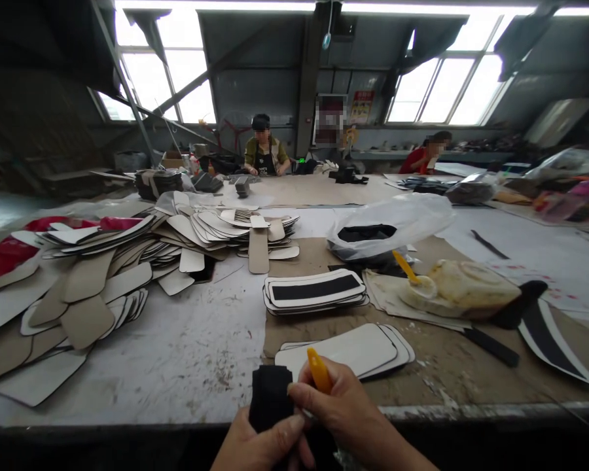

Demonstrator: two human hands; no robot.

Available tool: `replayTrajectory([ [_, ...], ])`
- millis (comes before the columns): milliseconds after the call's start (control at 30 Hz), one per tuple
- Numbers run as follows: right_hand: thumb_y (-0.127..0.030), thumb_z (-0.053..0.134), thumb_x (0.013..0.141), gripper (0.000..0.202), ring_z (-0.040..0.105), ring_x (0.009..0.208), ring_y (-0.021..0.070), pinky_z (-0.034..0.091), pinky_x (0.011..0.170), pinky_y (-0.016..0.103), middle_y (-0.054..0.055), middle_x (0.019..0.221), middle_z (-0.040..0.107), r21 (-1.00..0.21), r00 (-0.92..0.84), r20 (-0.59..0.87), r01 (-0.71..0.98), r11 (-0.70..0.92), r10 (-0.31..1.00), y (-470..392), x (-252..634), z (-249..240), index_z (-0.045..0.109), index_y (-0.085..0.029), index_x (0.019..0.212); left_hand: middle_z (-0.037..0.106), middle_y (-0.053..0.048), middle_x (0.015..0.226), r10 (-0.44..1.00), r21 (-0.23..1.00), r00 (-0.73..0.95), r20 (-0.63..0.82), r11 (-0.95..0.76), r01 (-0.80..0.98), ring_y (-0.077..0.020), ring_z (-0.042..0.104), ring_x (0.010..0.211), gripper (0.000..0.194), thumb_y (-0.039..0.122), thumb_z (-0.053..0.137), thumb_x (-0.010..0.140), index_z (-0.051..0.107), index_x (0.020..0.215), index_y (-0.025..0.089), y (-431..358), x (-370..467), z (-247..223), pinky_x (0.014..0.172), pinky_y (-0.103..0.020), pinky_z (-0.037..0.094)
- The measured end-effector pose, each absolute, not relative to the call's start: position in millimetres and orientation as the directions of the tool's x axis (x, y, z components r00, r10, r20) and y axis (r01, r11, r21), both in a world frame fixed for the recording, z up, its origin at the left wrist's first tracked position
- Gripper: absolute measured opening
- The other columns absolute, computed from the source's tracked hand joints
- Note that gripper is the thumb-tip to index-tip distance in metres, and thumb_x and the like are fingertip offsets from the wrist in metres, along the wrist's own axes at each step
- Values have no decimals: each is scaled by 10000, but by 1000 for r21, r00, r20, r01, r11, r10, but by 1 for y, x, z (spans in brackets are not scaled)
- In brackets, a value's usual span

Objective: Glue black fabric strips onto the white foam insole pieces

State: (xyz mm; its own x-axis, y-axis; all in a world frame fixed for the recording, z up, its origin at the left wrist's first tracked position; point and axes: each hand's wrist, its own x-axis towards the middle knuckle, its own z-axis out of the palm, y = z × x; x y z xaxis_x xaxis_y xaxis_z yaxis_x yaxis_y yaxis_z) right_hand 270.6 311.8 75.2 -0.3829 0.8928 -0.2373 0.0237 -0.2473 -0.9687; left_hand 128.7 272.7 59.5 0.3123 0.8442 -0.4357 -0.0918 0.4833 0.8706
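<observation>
My left hand is closed around a folded bundle of black fabric strips, held upright at the near edge of the table. In my right hand is a tool with an orange-yellow handle; its working end is hidden. The right thumb and fingers touch the black bundle's right side. Just beyond my hands lie a few white rounded panels. Behind them is a stack of white panels, the top one bearing a black strip.
Many loose white and tan panels are heaped at left. A glue-stained plastic container holds another yellow handle. Near it are a black-handled knife, a curved panel and a plastic bag. Two people sit across the tables.
</observation>
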Motion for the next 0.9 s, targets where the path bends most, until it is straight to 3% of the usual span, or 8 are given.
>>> replayTrajectory([
  [100, -305, 599, 743, 205, 461, 535, 83, 377, 543, 198, -29, 562, 538, -983, -364, -182, 81, -163, 914, 309, 279, 77, 482, -163, 651, 487, -5, 418, 854, 888, 305, -422, 457, -54, -77, 416, 394, 465, 554, 594, 675, 653, 558, 108, 273, 131, 54, 444, -219, 262],
  [233, -277, 637, 702, 200, 452, 501, 75, 358, 487, 182, -58, 535, 486, -976, -346, -217, 103, -193, 913, 307, 285, 74, 478, -170, 647, 455, 7, 393, 847, 887, 330, -417, 459, -58, -66, 380, 371, 474, 555, 576, 689, 639, 539, 110, 273, 136, 50, 435, -220, 240],
  [400, -296, 557, 763, 176, 462, 472, 73, 364, 481, 187, -62, 538, 502, -980, -330, -194, 104, -168, 924, 304, 286, 72, 462, -184, 666, 479, -5, 408, 843, 881, 328, -425, 469, -62, -76, 400, 377, 451, 537, 579, 695, 642, 560, 112, 272, 144, 48, 437, -224, 257],
  [533, -297, 647, 673, 228, 438, 456, 67, 345, 458, 182, -78, 506, 467, -967, -318, -256, 89, -240, 913, 304, 289, 71, 452, -184, 641, 464, -5, 399, 841, 884, 349, -413, 463, -70, -78, 402, 380, 466, 540, 579, 692, 643, 540, 104, 272, 148, 46, 435, -222, 248],
  [733, -337, 558, 756, 222, 459, 437, 75, 352, 445, 190, -68, 478, 467, -973, -346, -230, 89, -212, 910, 306, 295, 67, 454, -188, 629, 498, -21, 427, 834, 868, 335, -439, 490, -80, -87, 437, 397, 479, 548, 559, 708, 655, 585, 96, 273, 152, 46, 453, -219, 284],
  [900, -347, 616, 706, 256, 427, 381, 64, 311, 397, 179, -90, 460, 434, -954, -352, -298, 68, -293, 887, 307, 298, 64, 419, -194, 649, 486, -13, 426, 830, 875, 362, -423, 478, -73, -81, 428, 399, 473, 543, 578, 699, 638, 551, 98, 275, 159, 48, 442, -217, 274],
])
